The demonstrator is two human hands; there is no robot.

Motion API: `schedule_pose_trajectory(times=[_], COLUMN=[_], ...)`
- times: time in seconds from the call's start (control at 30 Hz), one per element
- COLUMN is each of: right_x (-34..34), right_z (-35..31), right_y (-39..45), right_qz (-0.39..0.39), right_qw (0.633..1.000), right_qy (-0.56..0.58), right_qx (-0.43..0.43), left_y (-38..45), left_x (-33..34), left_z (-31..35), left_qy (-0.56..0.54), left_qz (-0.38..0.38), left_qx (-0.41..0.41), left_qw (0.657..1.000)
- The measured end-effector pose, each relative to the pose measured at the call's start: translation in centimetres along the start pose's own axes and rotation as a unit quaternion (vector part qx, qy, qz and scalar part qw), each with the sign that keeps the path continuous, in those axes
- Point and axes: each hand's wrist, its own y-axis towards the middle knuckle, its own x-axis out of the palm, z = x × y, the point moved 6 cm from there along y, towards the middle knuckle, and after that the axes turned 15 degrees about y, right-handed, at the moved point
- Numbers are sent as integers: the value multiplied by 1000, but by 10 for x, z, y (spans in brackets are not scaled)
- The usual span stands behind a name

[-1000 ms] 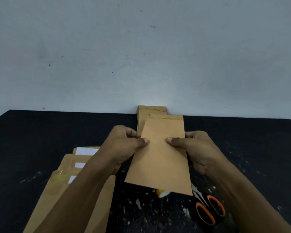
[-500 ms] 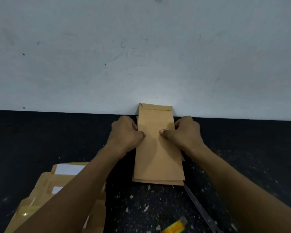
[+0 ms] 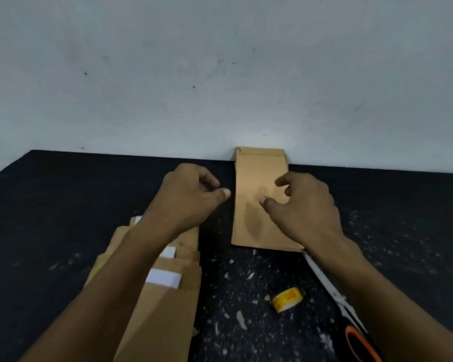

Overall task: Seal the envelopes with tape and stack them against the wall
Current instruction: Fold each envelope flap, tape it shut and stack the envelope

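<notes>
Black counter [image 3: 63, 205], grey wall [image 3: 220, 74]: sealed stack [image 3: 259, 178] at 12 o'clock, against wall. Unsealed envelopes [image 3: 165, 296] at 7 o'clock remain; left hand [image 3: 186, 197] and right hand [image 3: 306, 210] loosely curled, grip empty.

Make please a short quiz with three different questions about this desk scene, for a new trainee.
1. True or false: the stack of brown paper envelopes touches the pale wall.
2. Which lies nearer the wall: the small yellow tape roll or the orange-handled scissors' blade tip?
3. Does the left hand hold anything?

Key: 1 true; 2 scissors' blade tip; 3 no, nothing.
</notes>
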Motion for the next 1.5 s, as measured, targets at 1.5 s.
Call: schedule_pose_trajectory(times=[1.5], right_x=[-41], right_z=[-98], right_y=[-132], right_qz=[-217], right_qw=[870], right_qy=[442], right_qx=[-20], left_y=[-169], left_x=[-88], left_z=[-2], left_qy=[-214], left_qz=[-1], left_qx=[44], left_qw=[976])
